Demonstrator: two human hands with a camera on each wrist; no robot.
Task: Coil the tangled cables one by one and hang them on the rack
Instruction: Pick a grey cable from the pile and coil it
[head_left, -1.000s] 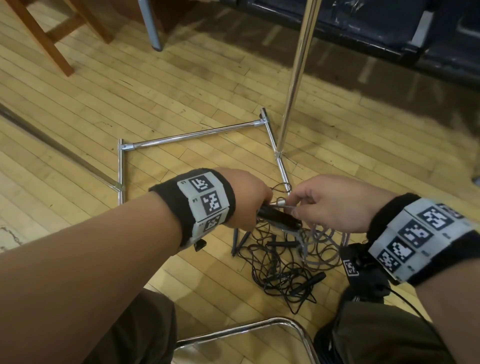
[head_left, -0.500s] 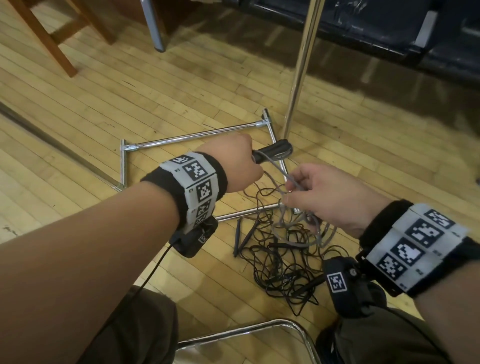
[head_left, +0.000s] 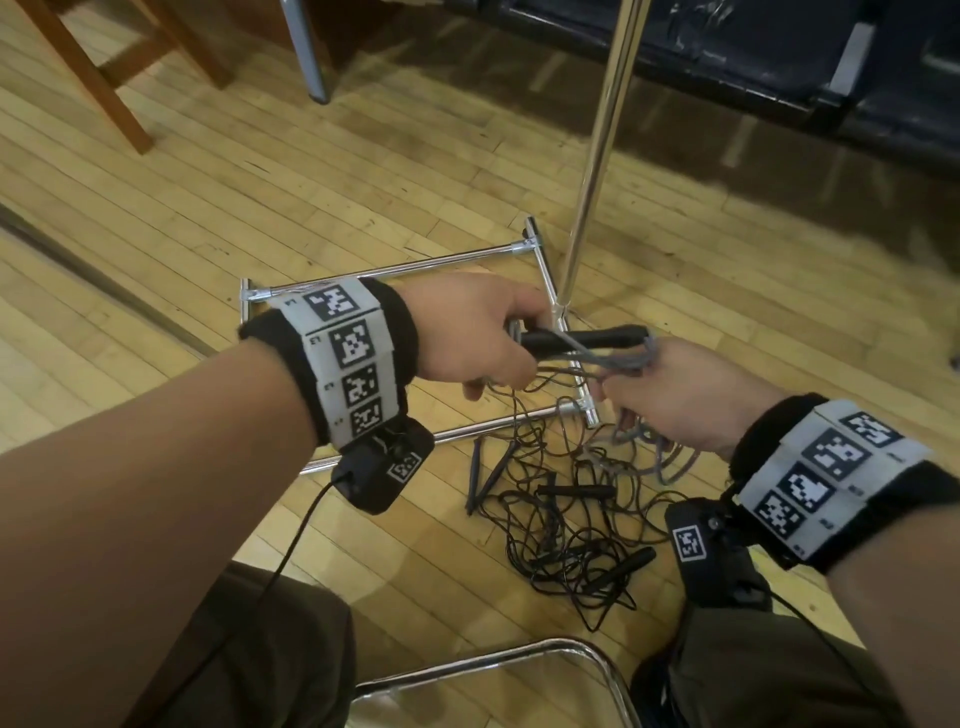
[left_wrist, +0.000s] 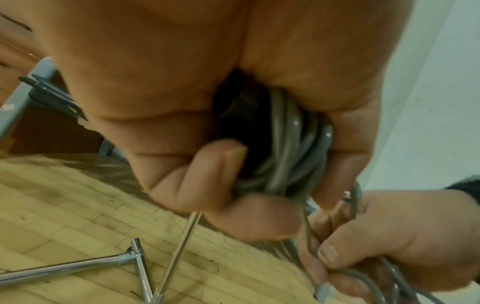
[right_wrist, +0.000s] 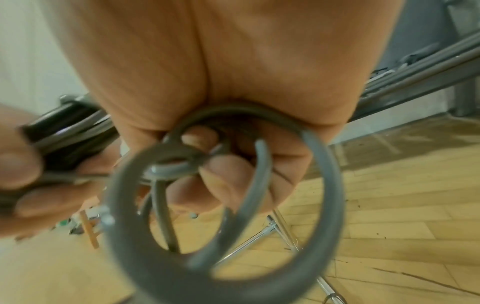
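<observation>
Both hands have come up from the floor pile (head_left: 566, 525); the left hand (head_left: 467, 338) squeezes the grey cable (head_left: 613, 358) and its black handle (head_left: 587, 338). The right hand (head_left: 675, 395) pinches loops beside it; coiling looks well begun.

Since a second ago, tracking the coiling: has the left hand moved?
Yes. The left hand rose from beside the tangle up across the chrome rack base.

A glossy grey round cable (head_left: 618, 357) runs beside a black plastic handle (head_left: 582, 339). Thin black tangled cables (head_left: 566, 535) lie on the pale yellow wooden plank floor (head_left: 311, 197). The metal rack (head_left: 395, 270) is shiny chrome.
</observation>
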